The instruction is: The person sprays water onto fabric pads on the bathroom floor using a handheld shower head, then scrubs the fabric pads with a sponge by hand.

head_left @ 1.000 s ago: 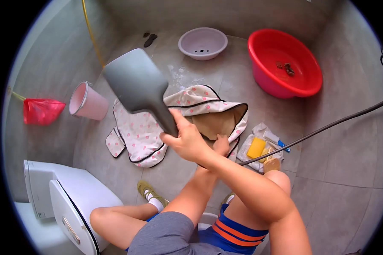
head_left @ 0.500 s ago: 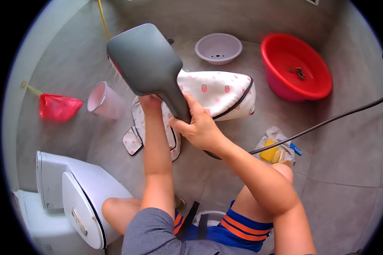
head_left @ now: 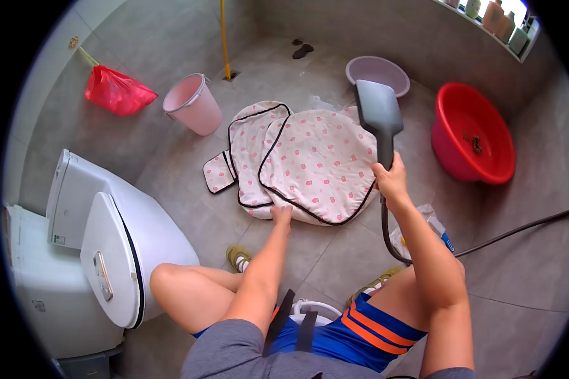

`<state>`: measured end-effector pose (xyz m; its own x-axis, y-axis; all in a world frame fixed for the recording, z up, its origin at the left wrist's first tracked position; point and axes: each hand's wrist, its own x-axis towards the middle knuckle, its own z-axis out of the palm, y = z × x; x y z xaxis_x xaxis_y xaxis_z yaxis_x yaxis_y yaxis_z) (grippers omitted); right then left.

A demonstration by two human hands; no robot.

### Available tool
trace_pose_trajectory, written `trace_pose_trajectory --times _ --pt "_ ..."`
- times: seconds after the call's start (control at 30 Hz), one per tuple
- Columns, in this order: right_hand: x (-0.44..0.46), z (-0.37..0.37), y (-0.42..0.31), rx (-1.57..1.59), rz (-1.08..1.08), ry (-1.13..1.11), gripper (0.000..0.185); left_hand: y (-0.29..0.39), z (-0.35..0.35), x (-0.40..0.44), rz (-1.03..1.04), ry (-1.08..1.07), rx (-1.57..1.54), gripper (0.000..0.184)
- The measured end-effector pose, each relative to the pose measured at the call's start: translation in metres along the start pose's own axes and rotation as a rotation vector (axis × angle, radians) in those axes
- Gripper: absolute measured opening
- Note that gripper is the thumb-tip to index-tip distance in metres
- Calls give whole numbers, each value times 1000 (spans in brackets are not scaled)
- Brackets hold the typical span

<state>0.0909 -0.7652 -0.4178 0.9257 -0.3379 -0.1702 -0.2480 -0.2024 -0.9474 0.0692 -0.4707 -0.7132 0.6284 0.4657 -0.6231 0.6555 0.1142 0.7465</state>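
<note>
In the head view my right hand (head_left: pixel 393 182) is wrapped round the handle of a large grey shower head (head_left: pixel 379 108), held upright over the cloth's right edge. Its dark hose hangs from the handle down to the floor. My left hand (head_left: pixel 282 213) is closed at the front edge of a white cloth cover (head_left: pixel 319 164) with pink strawberry print and black piping; the fingertips are partly hidden. Spread over the grey tiles, the cover has one panel overlapping another, and a small flap (head_left: pixel 219 172) sticks out at its left.
A pink bucket (head_left: pixel 199 110) stands left of the cover, near a hanging red bag (head_left: pixel 115 90). Behind are a pale basin (head_left: pixel 382 71) and a red basin (head_left: pixel 464 158). The toilet (head_left: pixel 110 259) is at left. The hose (head_left: pixel 518 227) crosses the right side.
The shower head has moved right and farther from the camera. The cover, partly raised and folded before, now lies spread out. My left hand, hidden behind the shower head earlier, now shows at the cover's front edge.
</note>
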Motion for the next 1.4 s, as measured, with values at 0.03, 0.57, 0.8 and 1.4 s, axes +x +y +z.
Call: trace_pose_trajectory --times 0.03,0.57,0.8,1.4 --pt "4 -3 12 0 -67 53 34 13 1 0 26 10 46 88" --pt "-7 -42 -18 203 -115 -69 30 269 139 13 331 -298 -698 28" --pt "13 -62 -41 315 -291 89 34 572 134 -176 985 -681 -821 18" --pt "3 -49 -41 172 -196 -84 32 -28 123 -126 -416 -609 233 19"
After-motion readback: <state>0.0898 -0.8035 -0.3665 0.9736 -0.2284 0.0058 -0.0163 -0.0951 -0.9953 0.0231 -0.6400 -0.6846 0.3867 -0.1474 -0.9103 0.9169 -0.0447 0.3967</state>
